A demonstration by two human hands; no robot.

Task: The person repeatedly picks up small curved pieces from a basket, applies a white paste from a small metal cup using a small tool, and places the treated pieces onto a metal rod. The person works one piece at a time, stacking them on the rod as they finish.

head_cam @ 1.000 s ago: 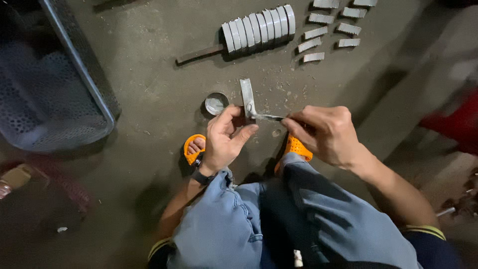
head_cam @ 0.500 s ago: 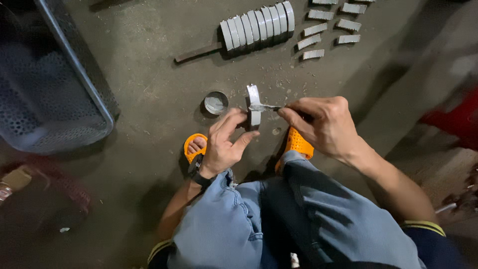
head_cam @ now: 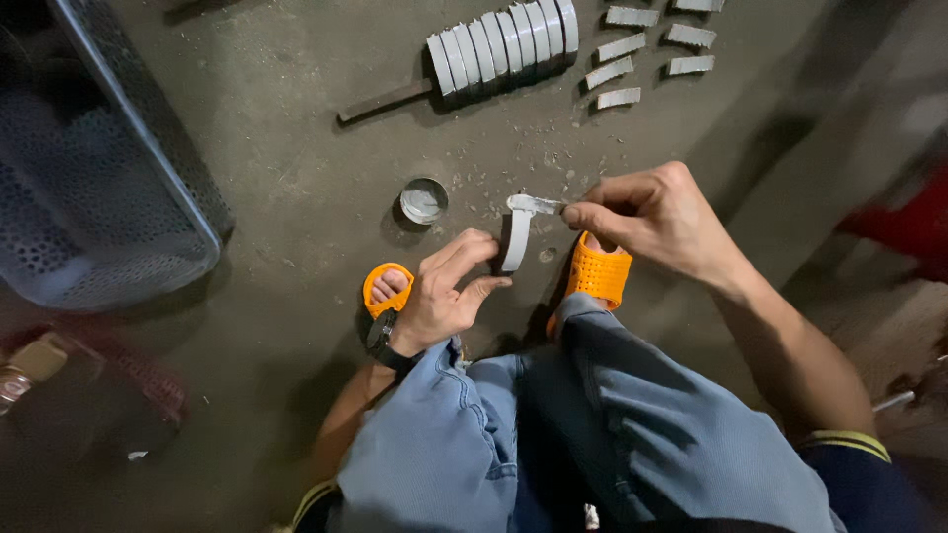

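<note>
While I crouch over concrete floor (head_cam: 276,197), L hand (head_cam: 441,296) grip pinching grey curved strip (head_cam: 515,240), R hand (head_cam: 652,219) grip clamped on thin blade (head_cam: 538,205) at strip's top, small round tin (head_cam: 424,200) nearby.

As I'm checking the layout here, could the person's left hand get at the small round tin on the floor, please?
Probably yes: the small round tin sits on open floor just ahead of the left hand, nothing between them. But that hand holds the grey strip, so its grip is occupied.
</note>
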